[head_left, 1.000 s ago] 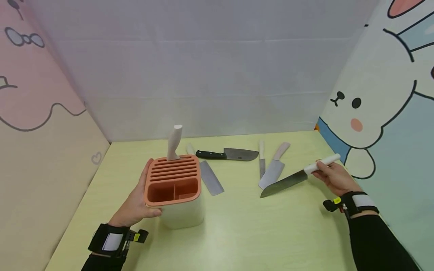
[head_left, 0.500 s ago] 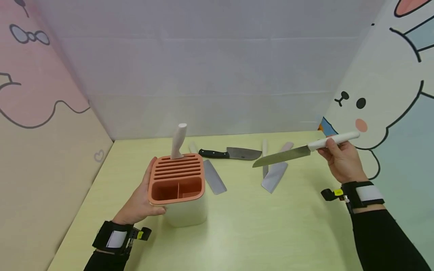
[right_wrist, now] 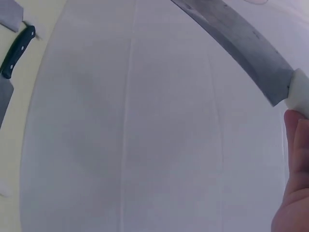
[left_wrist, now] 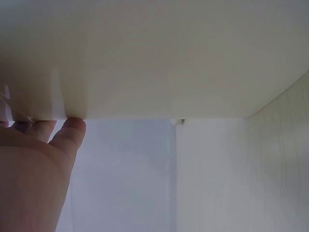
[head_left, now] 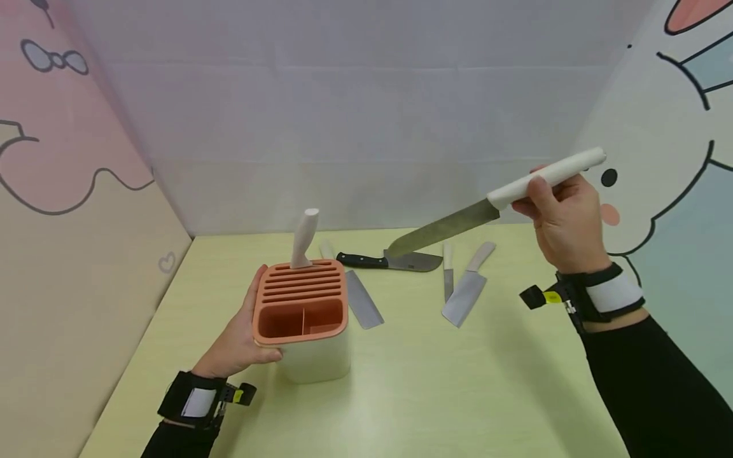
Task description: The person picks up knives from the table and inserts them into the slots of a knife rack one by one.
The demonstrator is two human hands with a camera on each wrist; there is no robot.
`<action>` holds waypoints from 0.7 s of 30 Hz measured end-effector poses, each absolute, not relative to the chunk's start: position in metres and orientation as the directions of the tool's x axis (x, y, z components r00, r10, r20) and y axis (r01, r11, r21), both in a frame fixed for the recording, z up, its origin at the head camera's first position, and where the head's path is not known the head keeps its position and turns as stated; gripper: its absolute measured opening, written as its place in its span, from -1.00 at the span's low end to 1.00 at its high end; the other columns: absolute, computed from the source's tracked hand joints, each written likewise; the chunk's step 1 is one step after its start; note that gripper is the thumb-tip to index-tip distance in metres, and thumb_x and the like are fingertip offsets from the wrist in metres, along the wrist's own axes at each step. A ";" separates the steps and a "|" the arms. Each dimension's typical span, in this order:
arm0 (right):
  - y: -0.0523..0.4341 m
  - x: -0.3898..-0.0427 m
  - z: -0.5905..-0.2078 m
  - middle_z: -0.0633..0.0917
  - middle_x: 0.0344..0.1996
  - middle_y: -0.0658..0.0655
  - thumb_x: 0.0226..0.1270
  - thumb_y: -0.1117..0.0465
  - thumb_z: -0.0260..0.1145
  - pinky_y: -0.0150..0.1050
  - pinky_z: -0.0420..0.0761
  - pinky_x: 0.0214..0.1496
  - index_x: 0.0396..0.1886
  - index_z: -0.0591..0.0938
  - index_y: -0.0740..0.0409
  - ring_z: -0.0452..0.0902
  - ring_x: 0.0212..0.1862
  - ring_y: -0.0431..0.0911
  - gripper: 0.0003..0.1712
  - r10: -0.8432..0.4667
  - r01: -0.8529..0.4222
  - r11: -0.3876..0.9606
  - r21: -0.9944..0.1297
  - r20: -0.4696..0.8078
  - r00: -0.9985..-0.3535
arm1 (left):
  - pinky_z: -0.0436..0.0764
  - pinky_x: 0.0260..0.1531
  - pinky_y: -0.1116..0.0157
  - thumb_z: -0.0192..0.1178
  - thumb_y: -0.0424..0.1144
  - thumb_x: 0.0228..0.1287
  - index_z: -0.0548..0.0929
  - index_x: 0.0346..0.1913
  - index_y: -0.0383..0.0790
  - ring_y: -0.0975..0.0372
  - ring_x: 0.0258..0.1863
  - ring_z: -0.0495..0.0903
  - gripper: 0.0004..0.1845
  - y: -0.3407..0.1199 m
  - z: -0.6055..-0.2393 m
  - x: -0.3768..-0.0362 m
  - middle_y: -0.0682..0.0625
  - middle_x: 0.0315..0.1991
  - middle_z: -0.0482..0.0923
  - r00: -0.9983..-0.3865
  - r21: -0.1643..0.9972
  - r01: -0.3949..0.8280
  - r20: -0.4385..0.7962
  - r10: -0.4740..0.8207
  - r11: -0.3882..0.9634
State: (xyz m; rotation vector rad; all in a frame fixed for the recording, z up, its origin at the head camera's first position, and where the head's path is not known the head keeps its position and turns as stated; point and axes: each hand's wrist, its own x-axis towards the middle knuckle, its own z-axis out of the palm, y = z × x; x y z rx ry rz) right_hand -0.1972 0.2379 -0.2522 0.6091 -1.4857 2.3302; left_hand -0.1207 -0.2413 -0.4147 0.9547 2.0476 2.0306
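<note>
My right hand [head_left: 569, 219] pinches the white handle of a kitchen knife [head_left: 449, 224] between thumb and fingers. The knife is raised over the back of the table, its blade sloping down to the left. In the right wrist view the blade [right_wrist: 246, 46] crosses the top right. My left hand [head_left: 237, 343] grips the left side of a knife block [head_left: 315, 364] with a cream body and an orange slotted top, thumb at the front. The left wrist view shows fingertips [left_wrist: 72, 126] against its wall. One white-handled knife [head_left: 304, 236] stands in the rear slot, its blade hidden.
Behind the block lies a cleaver [head_left: 364, 300], its handle partly hidden. A black-handled knife [head_left: 363, 260] lies at the back. To its right are a narrow white-handled knife [head_left: 448, 273] and another cleaver [head_left: 465, 296]. Printed panels flank the yellow table [head_left: 412, 394].
My right hand has lifted the knife up from low at the right of the table and now holds it higher, farther left. The left hand stays on the knife block.
</note>
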 end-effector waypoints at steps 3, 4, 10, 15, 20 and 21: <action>0.218 -0.197 -0.233 0.53 -0.26 0.32 0.28 0.50 0.22 -0.18 0.67 -0.18 -0.09 0.47 0.50 0.69 -0.20 0.08 -0.77 -0.007 -0.495 -0.433 -0.754 0.552 -0.834 | 0.51 0.13 0.18 0.53 -0.29 -0.07 -0.45 0.51 0.12 0.02 0.37 0.22 0.40 -0.241 -0.414 -0.121 -0.19 0.51 -0.18 -0.801 0.932 0.352 0.346 0.490 -0.083; 0.211 -0.197 -0.228 0.53 -0.26 0.32 0.28 0.50 0.23 -0.18 0.67 -0.18 -0.09 0.47 0.50 0.69 -0.20 0.08 -0.77 -0.018 -0.503 -0.428 -0.751 0.563 -0.826 | 0.51 0.13 0.18 0.53 -0.28 -0.07 -0.44 0.51 0.13 0.03 0.37 0.22 0.40 -0.241 -0.414 -0.121 -0.18 0.51 -0.17 -0.802 0.933 0.352 0.345 0.488 -0.082; 0.167 -0.197 -0.210 0.61 -0.27 0.27 0.22 0.44 0.33 -0.23 0.70 -0.19 -0.12 0.56 0.43 0.68 -0.22 0.03 -0.76 -0.053 -0.567 -0.318 -0.760 0.611 -0.790 | 0.52 0.11 0.19 0.53 -0.25 -0.05 -0.45 0.51 0.11 -0.05 0.37 0.20 0.39 -0.241 -0.416 -0.120 -0.29 0.49 -0.20 -0.799 0.928 0.364 0.354 0.486 -0.078; 0.135 -0.195 -0.209 0.64 -0.24 0.25 0.18 0.31 0.39 -0.22 0.71 -0.20 -0.11 0.58 0.37 0.68 -0.20 0.01 -0.69 -0.117 -0.602 -0.198 -0.773 0.629 -0.769 | 0.52 0.12 0.17 0.53 -0.26 -0.05 -0.45 0.51 0.09 -0.15 0.36 0.17 0.39 -0.239 -0.417 -0.120 -0.38 0.47 -0.24 -0.795 0.925 0.372 0.361 0.488 -0.078; 0.109 -0.192 -0.210 0.65 -0.24 0.24 0.17 0.30 0.41 -0.16 0.72 -0.25 -0.11 0.59 0.34 0.70 -0.24 0.01 -0.69 -0.176 -0.657 -0.109 -0.746 0.665 -0.726 | 0.52 0.12 0.18 0.52 -0.32 -0.05 -0.45 0.52 0.07 -0.12 0.35 0.19 0.39 -0.237 -0.416 -0.121 -0.35 0.48 -0.21 -0.783 0.920 0.378 0.379 0.493 -0.106; 0.105 -0.191 -0.210 0.65 -0.25 0.23 0.17 0.34 0.40 -0.16 0.72 -0.26 -0.12 0.59 0.33 0.71 -0.27 0.01 -0.71 -0.185 -0.670 -0.095 -0.736 0.674 -0.715 | 0.52 0.11 0.17 0.51 -0.34 -0.05 -0.45 0.52 0.06 -0.11 0.35 0.20 0.38 -0.236 -0.416 -0.121 -0.33 0.48 -0.20 -0.780 0.918 0.380 0.383 0.495 -0.112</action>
